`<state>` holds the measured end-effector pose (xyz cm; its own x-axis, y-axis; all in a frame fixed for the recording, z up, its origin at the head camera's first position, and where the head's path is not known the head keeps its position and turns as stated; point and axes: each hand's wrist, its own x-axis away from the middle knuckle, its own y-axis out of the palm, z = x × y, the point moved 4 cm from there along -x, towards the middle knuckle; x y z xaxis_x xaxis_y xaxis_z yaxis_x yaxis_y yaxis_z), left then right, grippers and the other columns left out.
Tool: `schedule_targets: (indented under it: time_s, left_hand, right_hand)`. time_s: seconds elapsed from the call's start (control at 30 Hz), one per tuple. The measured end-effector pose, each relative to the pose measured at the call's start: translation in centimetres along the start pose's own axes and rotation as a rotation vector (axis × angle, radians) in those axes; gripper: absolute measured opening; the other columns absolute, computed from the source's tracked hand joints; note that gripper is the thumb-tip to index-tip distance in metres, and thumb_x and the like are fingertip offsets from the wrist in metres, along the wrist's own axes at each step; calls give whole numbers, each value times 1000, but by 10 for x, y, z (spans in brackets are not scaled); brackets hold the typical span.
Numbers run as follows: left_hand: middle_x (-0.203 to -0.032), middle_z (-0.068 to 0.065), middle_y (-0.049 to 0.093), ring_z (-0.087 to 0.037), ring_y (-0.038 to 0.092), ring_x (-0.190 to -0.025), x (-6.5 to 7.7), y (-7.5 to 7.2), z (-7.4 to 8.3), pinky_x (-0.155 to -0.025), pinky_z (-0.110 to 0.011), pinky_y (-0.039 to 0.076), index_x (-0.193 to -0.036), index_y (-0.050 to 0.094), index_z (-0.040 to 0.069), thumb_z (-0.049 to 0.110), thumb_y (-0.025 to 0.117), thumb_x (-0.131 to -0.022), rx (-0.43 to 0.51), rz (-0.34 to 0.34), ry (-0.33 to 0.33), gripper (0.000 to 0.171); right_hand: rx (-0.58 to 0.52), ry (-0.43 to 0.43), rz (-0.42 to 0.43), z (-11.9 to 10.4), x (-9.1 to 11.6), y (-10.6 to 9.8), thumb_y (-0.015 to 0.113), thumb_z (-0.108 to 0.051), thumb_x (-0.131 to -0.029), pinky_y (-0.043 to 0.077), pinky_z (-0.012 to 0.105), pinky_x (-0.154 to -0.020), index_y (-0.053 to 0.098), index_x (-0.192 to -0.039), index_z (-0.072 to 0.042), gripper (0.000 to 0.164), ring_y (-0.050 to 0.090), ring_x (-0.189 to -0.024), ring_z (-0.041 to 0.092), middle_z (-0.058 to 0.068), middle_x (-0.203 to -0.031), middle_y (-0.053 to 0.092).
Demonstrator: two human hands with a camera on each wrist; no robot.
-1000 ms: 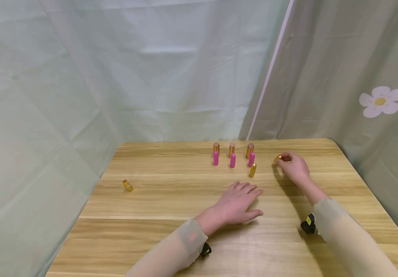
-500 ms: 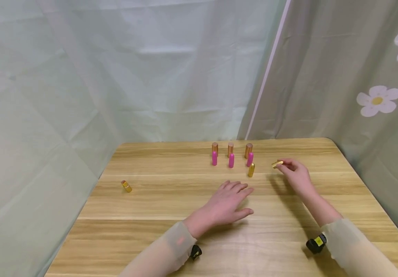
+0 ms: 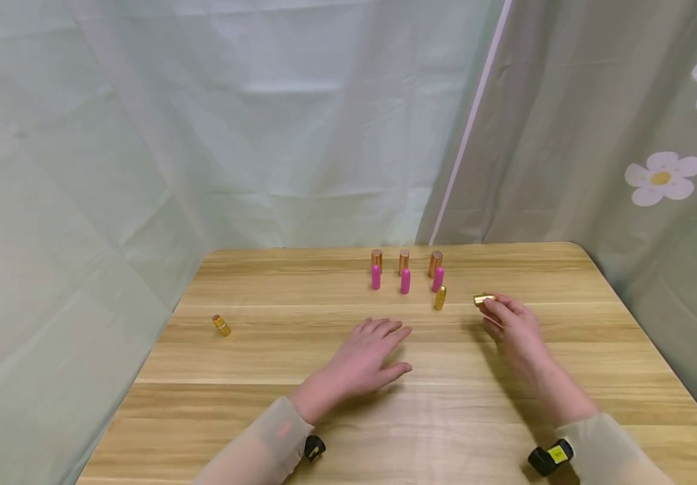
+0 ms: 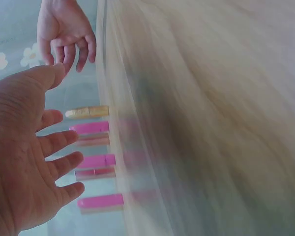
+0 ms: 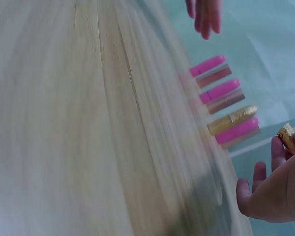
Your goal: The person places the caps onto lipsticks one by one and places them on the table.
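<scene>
Between the thumb and fingers of my right hand (image 3: pixel 520 337) is a small gold lipstick tube (image 3: pixel 482 299), held sideways above the table; its patterned end also shows in the right wrist view. To the left of that hand another gold lipstick tube (image 3: pixel 440 298) stands upright with a rounded top. Behind it is a row of pink bullet-shaped tubes (image 3: pixel 406 281), and behind those a row of copper cylindrical tubes (image 3: pixel 404 260). My left hand (image 3: pixel 357 360) is palm down over the middle of the table, fingers spread, holding nothing.
A gold tube with a reddish end (image 3: pixel 222 326) is by itself on the left part of the wooden table (image 3: pixel 215 417). Pale curtains (image 3: pixel 300 135) hang right behind the table's back edge, and a flowered curtain (image 3: pixel 664 178) closes off the right side.
My right hand has brought the gold lipstick tube slightly nearer and turned it from slanted to level. My left hand has drifted left, away from the rows. The standing tubes keep their places.
</scene>
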<state>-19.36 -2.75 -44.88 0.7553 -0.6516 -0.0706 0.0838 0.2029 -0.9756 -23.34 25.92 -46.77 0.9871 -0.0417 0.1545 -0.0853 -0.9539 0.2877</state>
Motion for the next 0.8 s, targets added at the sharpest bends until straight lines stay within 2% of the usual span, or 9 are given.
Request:
schedule_targets:
  time_s: [0.13, 0.4, 0.57, 0.7, 0.8]
  left_hand:
    - [-158, -5, 43, -29, 36, -146, 10, -4, -8, -122, -51, 21, -157, 42, 16, 53, 56, -102, 9, 3, -34, 68]
    - [-155, -7, 47, -29, 40, -144, 28, -11, -27, -121, -50, 24, -155, 45, 13, 50, 59, -101, 23, 48, -64, 66]
    - [-149, -8, 53, -29, 45, -139, 45, -27, -47, -117, -49, 31, -151, 51, 11, 41, 65, -100, 84, 146, -111, 60]
    - [-146, -8, 56, -29, 48, -135, 65, -50, -68, -113, -49, 38, -148, 53, 11, 37, 65, -101, 134, 251, -195, 55]
    - [-143, -10, 58, -31, 50, -132, 83, -69, -90, -110, -52, 39, -145, 56, 11, 34, 66, -100, 158, 365, -258, 52]
  right_hand:
    - [-100, 27, 14, 6, 2, 7, 64, -15, -103, 50, 29, -100, 68, -104, -16, 4, 67, -100, 6, -8, -98, 74]
    - [-99, 40, 45, 12, 4, 8, 63, -17, -103, 50, 30, -101, 69, -108, -15, 8, 66, -105, 10, -8, -99, 74]
    - [-122, 44, 48, 15, 5, 7, 62, -14, -103, 51, 30, -100, 70, -106, -16, 9, 66, -104, 12, -6, -100, 73]
    - [-135, 41, 48, 14, 6, 7, 63, -14, -103, 51, 29, -99, 72, -103, -18, 10, 67, -100, 10, -7, -98, 74]
    - [-141, 36, 48, 13, 6, 8, 64, -13, -102, 52, 30, -98, 72, -103, -16, 9, 68, -98, 9, -6, -97, 74]
